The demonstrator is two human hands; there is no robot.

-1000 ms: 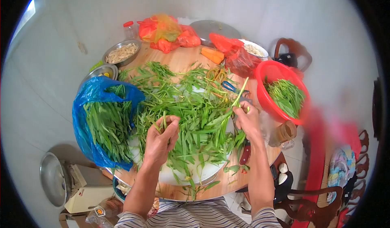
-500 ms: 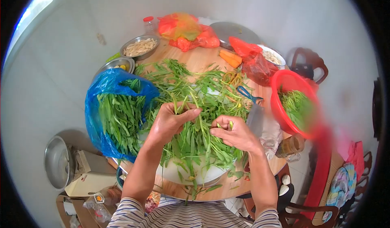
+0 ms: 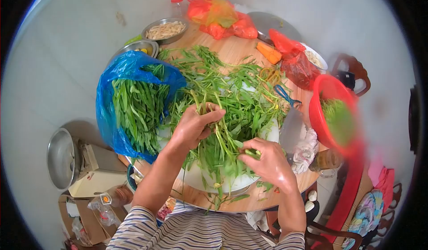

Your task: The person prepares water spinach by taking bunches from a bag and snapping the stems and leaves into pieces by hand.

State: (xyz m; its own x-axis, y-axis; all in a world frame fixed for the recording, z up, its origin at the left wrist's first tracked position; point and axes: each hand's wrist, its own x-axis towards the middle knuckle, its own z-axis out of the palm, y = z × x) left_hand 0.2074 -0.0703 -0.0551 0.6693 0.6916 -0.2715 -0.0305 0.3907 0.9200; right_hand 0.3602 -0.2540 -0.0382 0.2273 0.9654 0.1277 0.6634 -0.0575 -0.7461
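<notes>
My left hand (image 3: 194,124) is closed around several long green leafy stems (image 3: 221,134), their thick ends poking up past the thumb and the leaves hanging down. Lower and to the right, my right hand (image 3: 266,158) pinches short pieces of green stem (image 3: 253,153) beside the hanging leaves. Beneath both hands, a loose heap of leafy greens (image 3: 249,103) covers much of a white round board or tray (image 3: 243,184). To the left, an open blue plastic bag (image 3: 107,112) holds more leafy greens (image 3: 138,105). A cleaver (image 3: 291,129) lies to the right of the heap.
A red basin (image 3: 315,112) with greens stands at the right edge of the wooden table (image 3: 187,195). Blue-handled scissors (image 3: 285,94), a carrot (image 3: 269,53), red plastic bags (image 3: 296,69) and a bowl of pale strips (image 3: 165,30) sit farther back. A glass mug (image 3: 325,161) is near the cloth.
The whole view has shifted, so the table sits higher and farther right. My right hand has moved down toward me, still pinching stem pieces. My left hand keeps its hold on the stems.
</notes>
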